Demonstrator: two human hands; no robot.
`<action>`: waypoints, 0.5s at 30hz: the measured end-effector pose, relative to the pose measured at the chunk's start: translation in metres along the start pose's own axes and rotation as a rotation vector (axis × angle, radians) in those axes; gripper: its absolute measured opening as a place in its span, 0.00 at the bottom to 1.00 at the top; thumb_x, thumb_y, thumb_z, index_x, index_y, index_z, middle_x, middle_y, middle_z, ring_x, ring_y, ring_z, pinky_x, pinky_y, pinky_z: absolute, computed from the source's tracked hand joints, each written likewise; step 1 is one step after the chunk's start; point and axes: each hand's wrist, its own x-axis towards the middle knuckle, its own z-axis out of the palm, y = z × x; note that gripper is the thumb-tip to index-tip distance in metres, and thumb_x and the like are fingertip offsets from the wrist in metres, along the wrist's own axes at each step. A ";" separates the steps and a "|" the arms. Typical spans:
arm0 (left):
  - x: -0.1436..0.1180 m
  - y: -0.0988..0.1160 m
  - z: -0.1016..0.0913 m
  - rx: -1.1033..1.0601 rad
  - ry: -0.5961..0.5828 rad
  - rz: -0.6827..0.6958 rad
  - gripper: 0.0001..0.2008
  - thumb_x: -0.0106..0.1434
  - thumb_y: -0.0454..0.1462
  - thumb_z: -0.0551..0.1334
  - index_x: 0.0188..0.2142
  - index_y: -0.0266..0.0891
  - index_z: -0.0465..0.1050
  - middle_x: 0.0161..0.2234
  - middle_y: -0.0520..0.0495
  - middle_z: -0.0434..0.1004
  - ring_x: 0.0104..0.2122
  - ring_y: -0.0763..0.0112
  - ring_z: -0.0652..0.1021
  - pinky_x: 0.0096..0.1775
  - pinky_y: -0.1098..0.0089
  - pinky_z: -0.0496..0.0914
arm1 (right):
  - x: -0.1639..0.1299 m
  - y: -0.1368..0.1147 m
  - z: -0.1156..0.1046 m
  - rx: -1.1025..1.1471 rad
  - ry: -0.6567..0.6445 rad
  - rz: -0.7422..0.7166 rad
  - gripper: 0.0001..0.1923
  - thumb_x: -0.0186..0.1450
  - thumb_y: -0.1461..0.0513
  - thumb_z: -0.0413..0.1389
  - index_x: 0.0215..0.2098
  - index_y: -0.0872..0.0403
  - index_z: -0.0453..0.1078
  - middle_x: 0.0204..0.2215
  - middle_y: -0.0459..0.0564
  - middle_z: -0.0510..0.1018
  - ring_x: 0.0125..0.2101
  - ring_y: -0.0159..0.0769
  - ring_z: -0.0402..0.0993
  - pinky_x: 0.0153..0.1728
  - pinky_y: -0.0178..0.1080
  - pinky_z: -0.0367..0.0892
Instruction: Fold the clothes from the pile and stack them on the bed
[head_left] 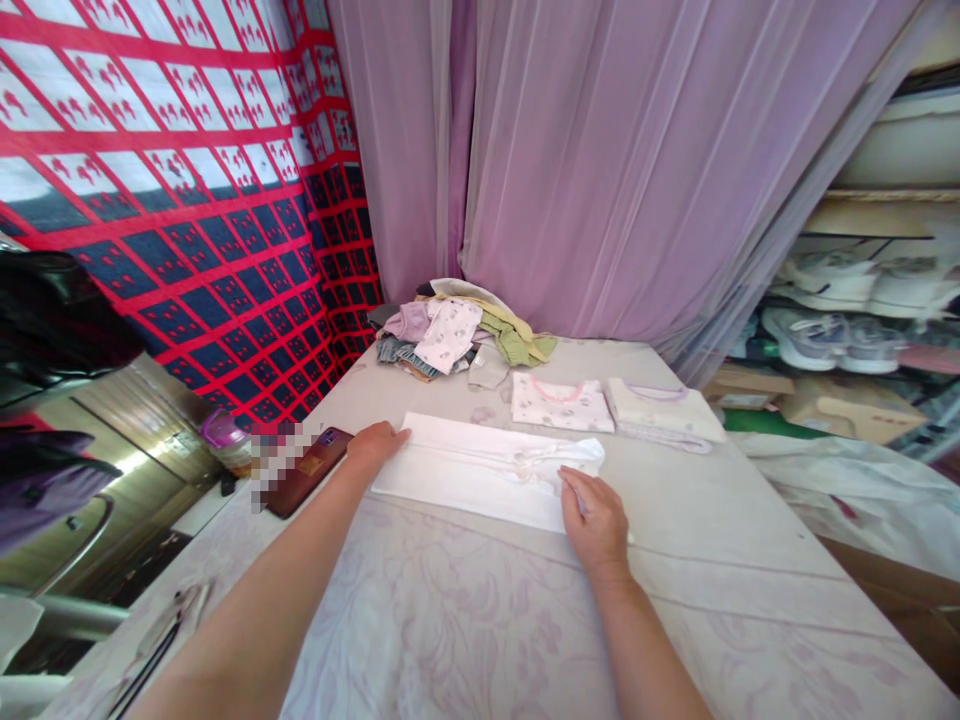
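Observation:
A white garment (465, 465), folded into a long flat strip, lies across the table in front of me. A bunched, frilled trim shows near its right end. My left hand (377, 443) is closed on its left end, thumb along the edge. At the opposite end, my right hand (598, 515) has its fingers curled onto the cloth by the trim. Behind it lie two folded tops: a pale pink patterned one (561, 403) with a pink neckline, and a cream one (664, 412) with a purple neckline.
A heap of clothes (457, 330) sits at the back by the purple curtain (585, 170). A phone in a brown case (311, 472) lies beside my left forearm. Dark-rimmed glasses or cords (154, 650) are at front left. Shoes (832, 335) stand on shelves at right.

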 end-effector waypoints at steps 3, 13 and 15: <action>0.002 0.001 0.000 0.002 0.001 0.006 0.18 0.59 0.51 0.55 0.39 0.42 0.73 0.48 0.41 0.76 0.48 0.56 0.75 0.43 0.65 0.68 | 0.000 -0.003 -0.001 -0.008 -0.025 -0.035 0.13 0.64 0.63 0.48 0.39 0.52 0.74 0.38 0.51 0.81 0.40 0.38 0.76 0.47 0.44 0.66; -0.002 0.003 0.013 -0.010 0.073 0.020 0.16 0.60 0.47 0.54 0.42 0.43 0.70 0.47 0.43 0.76 0.46 0.60 0.76 0.41 0.67 0.68 | 0.005 0.001 -0.008 -0.089 0.058 -0.018 0.13 0.63 0.64 0.48 0.39 0.54 0.75 0.39 0.52 0.81 0.39 0.38 0.77 0.45 0.42 0.67; 0.001 0.001 0.012 -0.015 0.054 0.001 0.18 0.59 0.49 0.56 0.43 0.42 0.70 0.47 0.42 0.76 0.46 0.58 0.76 0.41 0.66 0.68 | 0.003 0.001 -0.007 -0.084 0.054 -0.012 0.14 0.63 0.64 0.48 0.39 0.54 0.75 0.38 0.52 0.81 0.39 0.38 0.77 0.46 0.42 0.67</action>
